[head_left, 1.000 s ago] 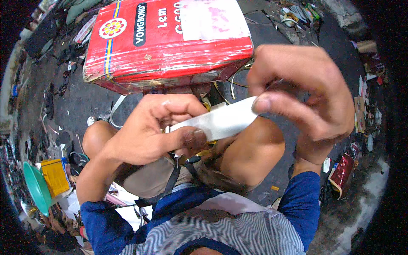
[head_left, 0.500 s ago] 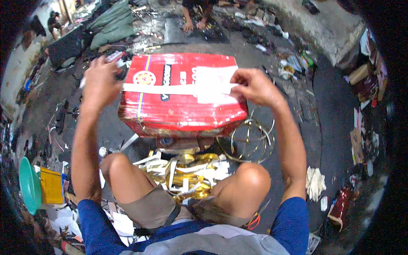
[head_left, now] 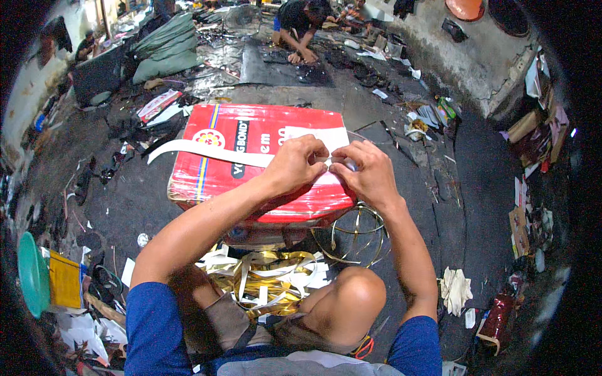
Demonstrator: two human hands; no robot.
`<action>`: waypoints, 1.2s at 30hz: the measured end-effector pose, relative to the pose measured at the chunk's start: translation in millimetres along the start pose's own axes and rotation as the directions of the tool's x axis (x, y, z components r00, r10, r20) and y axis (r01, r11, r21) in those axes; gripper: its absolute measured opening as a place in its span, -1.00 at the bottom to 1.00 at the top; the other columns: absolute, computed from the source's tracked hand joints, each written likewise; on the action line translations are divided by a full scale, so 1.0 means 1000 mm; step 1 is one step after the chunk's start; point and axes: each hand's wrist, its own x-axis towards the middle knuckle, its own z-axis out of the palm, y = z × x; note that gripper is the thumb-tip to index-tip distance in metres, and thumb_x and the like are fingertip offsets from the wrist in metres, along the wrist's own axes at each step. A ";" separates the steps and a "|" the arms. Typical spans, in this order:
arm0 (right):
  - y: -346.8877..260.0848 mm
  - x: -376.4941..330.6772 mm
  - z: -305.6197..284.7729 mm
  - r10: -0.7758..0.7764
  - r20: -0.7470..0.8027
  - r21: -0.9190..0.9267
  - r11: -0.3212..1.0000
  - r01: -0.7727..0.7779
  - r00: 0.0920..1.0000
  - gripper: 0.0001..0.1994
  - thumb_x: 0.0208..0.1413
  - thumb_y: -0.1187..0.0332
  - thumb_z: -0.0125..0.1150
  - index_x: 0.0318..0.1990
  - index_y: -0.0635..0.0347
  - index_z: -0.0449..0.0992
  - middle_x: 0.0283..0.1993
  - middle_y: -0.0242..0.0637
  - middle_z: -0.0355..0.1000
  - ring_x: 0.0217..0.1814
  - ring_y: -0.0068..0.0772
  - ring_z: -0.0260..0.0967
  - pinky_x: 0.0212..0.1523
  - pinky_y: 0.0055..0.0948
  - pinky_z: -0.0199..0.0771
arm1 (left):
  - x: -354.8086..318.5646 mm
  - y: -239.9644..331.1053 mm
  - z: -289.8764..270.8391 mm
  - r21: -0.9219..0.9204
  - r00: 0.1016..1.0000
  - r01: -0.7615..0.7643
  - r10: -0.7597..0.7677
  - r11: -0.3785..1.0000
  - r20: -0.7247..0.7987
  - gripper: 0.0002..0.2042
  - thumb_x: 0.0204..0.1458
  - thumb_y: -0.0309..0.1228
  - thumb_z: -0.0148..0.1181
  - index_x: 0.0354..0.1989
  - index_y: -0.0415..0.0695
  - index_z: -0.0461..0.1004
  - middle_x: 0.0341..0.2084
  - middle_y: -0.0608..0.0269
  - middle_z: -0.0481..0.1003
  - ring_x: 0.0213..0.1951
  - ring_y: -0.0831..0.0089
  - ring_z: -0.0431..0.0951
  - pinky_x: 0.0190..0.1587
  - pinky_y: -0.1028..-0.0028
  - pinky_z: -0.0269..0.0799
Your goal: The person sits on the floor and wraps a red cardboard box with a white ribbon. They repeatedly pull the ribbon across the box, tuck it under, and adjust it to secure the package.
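Note:
A red rectangular tin [head_left: 219, 182] lies flat on the dark floor in front of my knees. A long white strip [head_left: 207, 152] lies across its top, its free end sticking out past the tin's left edge. My left hand [head_left: 298, 164] and my right hand [head_left: 369, 172] meet over the right part of the tin. Both pinch the strip's right end between fingertips, close together. A white sheet [head_left: 316, 136] lies on the tin under my hands.
Gold and white strip scraps [head_left: 266, 282] are piled between my knees, with gold wire hoops [head_left: 357, 235] beside the tin. A green lid and yellow box [head_left: 47, 276] sit at left. Another person [head_left: 301, 25] crouches at the far end. Litter and rags lie around.
My hands, spread apart at the tin's two sides half a second ago, have come together over its right part. The strip now lies on the tin with its left end free.

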 end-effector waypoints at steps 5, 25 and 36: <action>-0.001 -0.009 -0.002 0.018 -0.010 0.045 0.999 -0.018 1.000 -0.81 0.02 0.28 0.47 -0.22 0.08 0.74 -0.23 -0.29 0.53 -0.14 -0.20 0.51 -0.09 -0.24 0.55 | -0.006 -0.005 0.005 0.110 0.988 -0.139 0.145 0.984 -0.046 -0.88 0.02 -0.47 0.37 -0.28 -0.22 0.65 -0.35 0.07 0.55 -0.34 0.23 0.63 -0.26 0.29 0.54; 0.013 -0.011 0.007 0.154 -0.018 0.253 0.957 -0.144 0.988 -0.80 0.03 0.37 0.51 -0.17 0.15 0.78 -0.35 -0.39 0.35 -0.32 -0.51 0.30 -0.31 -0.47 0.32 | 0.001 -0.004 0.003 -0.049 0.998 -0.002 0.000 0.999 -0.058 -0.88 -0.03 -0.44 0.35 -0.45 -0.25 0.66 -0.45 0.05 0.57 -0.35 0.21 0.63 -0.25 0.27 0.53; 0.035 -0.010 0.039 0.541 0.168 0.752 0.470 -0.462 0.824 -0.71 -0.09 0.54 0.43 -0.32 0.07 0.38 -0.56 -0.69 0.13 -0.56 -0.81 0.02 -0.59 -0.60 -0.05 | 0.024 0.009 0.003 0.088 0.983 0.151 -0.159 0.985 0.088 -0.88 -0.09 -0.46 0.30 -0.50 -0.27 0.64 -0.55 -0.04 0.62 -0.50 0.21 0.65 -0.34 0.24 0.56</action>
